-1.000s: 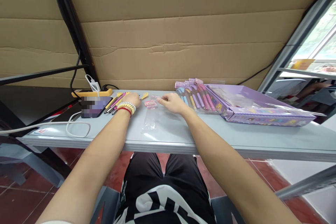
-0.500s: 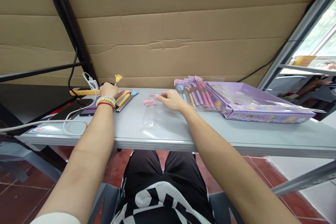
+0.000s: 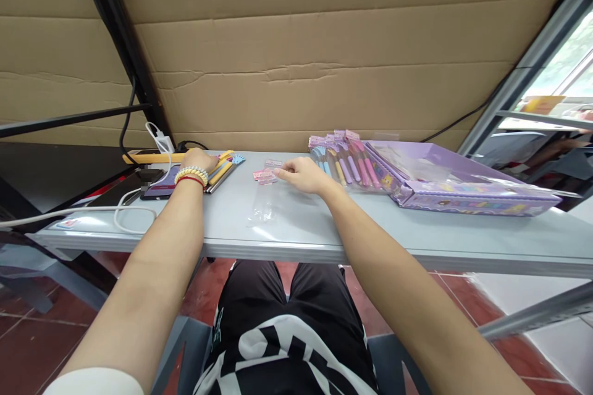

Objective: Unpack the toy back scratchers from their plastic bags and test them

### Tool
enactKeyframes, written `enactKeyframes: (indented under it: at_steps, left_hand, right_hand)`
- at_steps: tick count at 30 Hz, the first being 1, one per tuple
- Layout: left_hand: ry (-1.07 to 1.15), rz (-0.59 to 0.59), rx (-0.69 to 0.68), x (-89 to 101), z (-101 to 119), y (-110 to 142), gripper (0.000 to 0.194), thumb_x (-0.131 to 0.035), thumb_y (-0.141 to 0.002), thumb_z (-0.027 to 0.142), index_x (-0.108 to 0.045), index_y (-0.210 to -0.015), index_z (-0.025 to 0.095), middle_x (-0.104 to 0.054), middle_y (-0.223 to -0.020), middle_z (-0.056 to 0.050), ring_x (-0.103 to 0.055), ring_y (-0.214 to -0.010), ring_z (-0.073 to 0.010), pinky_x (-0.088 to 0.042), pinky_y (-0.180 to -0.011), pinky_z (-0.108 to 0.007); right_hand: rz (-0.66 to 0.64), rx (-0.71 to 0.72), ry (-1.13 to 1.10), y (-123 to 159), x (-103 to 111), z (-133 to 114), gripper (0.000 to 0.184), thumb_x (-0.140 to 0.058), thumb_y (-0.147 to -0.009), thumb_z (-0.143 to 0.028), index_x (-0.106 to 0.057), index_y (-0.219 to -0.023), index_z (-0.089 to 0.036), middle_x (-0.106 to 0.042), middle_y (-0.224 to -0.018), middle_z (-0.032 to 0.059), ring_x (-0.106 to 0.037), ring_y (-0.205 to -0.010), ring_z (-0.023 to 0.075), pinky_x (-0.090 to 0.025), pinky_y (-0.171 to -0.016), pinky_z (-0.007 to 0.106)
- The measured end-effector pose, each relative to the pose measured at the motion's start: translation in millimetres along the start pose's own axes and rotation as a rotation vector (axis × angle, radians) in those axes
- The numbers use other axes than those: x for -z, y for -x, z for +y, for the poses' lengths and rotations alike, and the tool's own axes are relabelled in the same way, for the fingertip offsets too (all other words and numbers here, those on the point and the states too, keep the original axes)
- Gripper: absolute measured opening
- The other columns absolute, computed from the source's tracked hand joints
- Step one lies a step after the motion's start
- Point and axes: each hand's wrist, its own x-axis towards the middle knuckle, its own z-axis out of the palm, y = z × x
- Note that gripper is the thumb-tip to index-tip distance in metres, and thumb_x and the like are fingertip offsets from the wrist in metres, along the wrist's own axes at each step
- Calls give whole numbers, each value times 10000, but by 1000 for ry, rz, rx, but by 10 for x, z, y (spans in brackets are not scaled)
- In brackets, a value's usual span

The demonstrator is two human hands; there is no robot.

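My left hand (image 3: 199,162) is closed over the left end of a small pile of hand-tipped sticks (image 3: 221,173), which look like little back scratchers with yellow and blue heads. A yellow-headed back scratcher (image 3: 226,155) points right from its fingers, which are partly hidden. My right hand (image 3: 303,176) pinches the top edge of a clear plastic bag by its pink-printed header. Several clear bags (image 3: 263,207) with pink headers (image 3: 265,176) lie flat beside its fingertips. Right of that hand, packaged back scratchers (image 3: 345,163) in blue, yellow, purple and pink lie in a row.
A purple open box (image 3: 472,200) with clear plastic inside stands at the right of the grey table (image 3: 306,231). On the left are a phone (image 3: 157,191), a white charging cable (image 3: 115,213) and a black frame. A cardboard wall (image 3: 301,92) closes off the back.
My left hand has turned and lowered the yellow-headed back scratcher from upright to pointing right, over the pile. My right hand stays at the bags; the view has shifted slightly.
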Motion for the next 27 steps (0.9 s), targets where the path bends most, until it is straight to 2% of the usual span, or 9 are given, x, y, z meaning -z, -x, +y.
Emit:
enactKeyframes:
  at_steps: [4, 11, 16, 27]
  left_hand:
    - [-60, -39, 43, 11, 2, -10, 483, -645, -731, 473, -685, -1006, 78, -655, -1138, -244, -610, -1076, -370, -501, -844, -393]
    - [-82, 19, 54, 5, -31, -29, 519, -676, -703, 495, -664, -1014, 80, -655, -1136, -241, -620, -1053, -357, -506, -790, -371]
    - [-92, -31, 48, 24, -11, 10, 467, -656, -730, 422, -665, -1036, 70, -651, -1160, -233, -622, -1060, -338, -495, -809, -352]
    - [-23, -8, 60, 104, 35, 111, 456, -603, -733, 360, -673, -1048, 38, -649, -1154, -251, -619, -1052, -359, -484, -846, -389]
  right_hand:
    - [-10, 1, 1, 4, 7, -5, 418, -465, -829, -523, -589, -669, -157, -436, -598, -12, -340, -592, 102, -228, -565, 260]
    - [-19, 15, 14, 5, 9, 6, 421, -458, -832, -524, -574, -659, -159, -441, -591, -12, -350, -592, 102, -235, -568, 256]
    - [-37, 14, 35, 3, 7, 8, 412, -459, -832, -518, -579, -663, -162, -459, -585, -11, -368, -588, 104, -242, -566, 255]
    - [-42, 4, 30, 0, 4, 6, 391, -471, -829, -501, -559, -648, -166, -448, -582, -15, -367, -592, 104, -236, -563, 256]
